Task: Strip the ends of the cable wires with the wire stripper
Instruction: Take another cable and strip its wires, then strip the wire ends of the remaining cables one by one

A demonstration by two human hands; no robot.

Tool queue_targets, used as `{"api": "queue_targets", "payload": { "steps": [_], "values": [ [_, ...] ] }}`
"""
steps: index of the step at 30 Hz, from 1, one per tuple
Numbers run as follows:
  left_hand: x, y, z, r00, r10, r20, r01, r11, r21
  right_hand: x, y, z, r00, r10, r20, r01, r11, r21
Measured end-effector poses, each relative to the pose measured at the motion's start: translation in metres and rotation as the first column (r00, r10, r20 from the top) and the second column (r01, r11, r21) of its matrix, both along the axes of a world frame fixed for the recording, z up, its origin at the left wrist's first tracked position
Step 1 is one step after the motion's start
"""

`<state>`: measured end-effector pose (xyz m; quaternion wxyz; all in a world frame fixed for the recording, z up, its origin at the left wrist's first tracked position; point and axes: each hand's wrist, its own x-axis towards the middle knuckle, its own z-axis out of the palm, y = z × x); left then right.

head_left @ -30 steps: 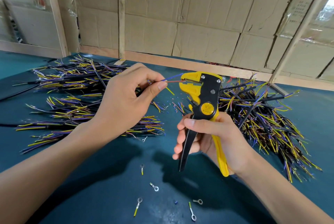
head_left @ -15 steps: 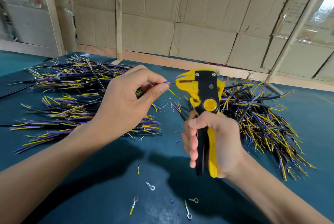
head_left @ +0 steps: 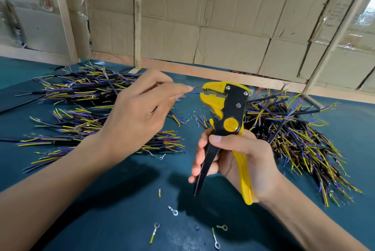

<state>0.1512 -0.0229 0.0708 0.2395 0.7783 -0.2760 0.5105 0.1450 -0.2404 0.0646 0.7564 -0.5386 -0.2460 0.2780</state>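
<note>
Left hand (head_left: pixel 134 117): your grip pinches a blue wire (head_left: pixel 191 92), bare tip just short of the stripper's mouth.
Right hand (head_left: pixel 241 159): grip wrapped round wire stripper (head_left: pixel 225 108), upright, handles spread.
Tabletop (head_left: pixel 121 210): cable piles L (head_left: pixel 81 108) & R (head_left: pixel 294 129); loose ring terminals (head_left: pixel 173 211) near you.

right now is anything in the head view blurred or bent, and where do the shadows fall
In the head view, wide-angle distortion tilts the wooden posts inward; the frame edges smear, as on the right wire pile; the wire stripper and both hands stay sharp; soft shadows lie on the teal table beneath the arms.
</note>
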Motion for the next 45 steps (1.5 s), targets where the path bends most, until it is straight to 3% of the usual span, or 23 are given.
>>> {"api": "queue_targets", "payload": {
  "steps": [12,18,22,26,30,32,34,35,37,39,42,43,45],
  "values": [
    [0.0,-0.003,-0.001,1.0,-0.011,-0.009,0.011,1.0,-0.004,0.001,-0.001,-0.001,1.0,-0.019,0.019,0.02,0.998,-0.057],
    [0.001,-0.005,-0.004,1.0,-0.025,-0.002,0.025,1.0,0.002,-0.001,0.001,-0.004,0.988,-0.142,-0.061,0.138,0.988,-0.066],
    [0.005,-0.002,-0.003,0.999,0.022,-0.026,-0.022,1.0,0.007,0.002,0.006,-0.009,0.981,-0.019,-0.193,0.037,0.995,0.093],
    [0.026,-0.007,0.031,0.984,0.17,-0.051,-0.17,0.985,0.002,0.005,0.014,-0.013,0.962,-0.045,-0.269,0.089,0.984,0.155],
    [0.06,-0.053,0.075,0.968,-0.036,-0.248,0.066,0.991,0.114,0.005,0.014,-0.017,0.946,-0.033,-0.322,0.08,0.987,0.136],
    [0.075,-0.078,0.084,0.912,-0.036,-0.409,0.176,0.935,0.309,0.004,0.013,-0.019,0.945,-0.033,-0.325,0.081,0.987,0.136],
    [0.081,-0.087,0.081,0.852,0.119,-0.509,0.21,0.814,0.542,0.005,0.011,-0.02,0.942,-0.043,-0.333,0.098,0.984,0.151],
    [0.081,-0.082,0.076,0.828,0.164,-0.536,0.209,0.797,0.566,0.005,0.01,-0.02,0.94,-0.051,-0.336,0.11,0.981,0.159],
    [0.073,-0.062,0.066,0.746,0.217,-0.63,0.14,0.874,0.465,0.006,0.011,-0.02,0.937,-0.079,-0.34,0.146,0.974,0.175],
    [0.063,-0.03,0.057,0.541,0.371,-0.755,0.05,0.882,0.469,0.008,0.013,-0.02,0.927,-0.136,-0.35,0.21,0.96,0.184],
    [0.04,0.015,0.05,0.067,0.656,-0.751,0.134,0.74,0.659,0.01,0.014,-0.019,0.907,-0.199,-0.372,0.29,0.935,0.207],
    [0.032,0.022,0.049,0.005,0.697,-0.717,0.178,0.705,0.686,0.011,0.014,-0.019,0.903,-0.206,-0.378,0.302,0.929,0.216],
    [0.027,0.03,0.049,0.07,0.707,-0.704,0.17,0.687,0.707,0.012,0.012,-0.019,0.897,-0.212,-0.389,0.316,0.921,0.227]
  ]
}}
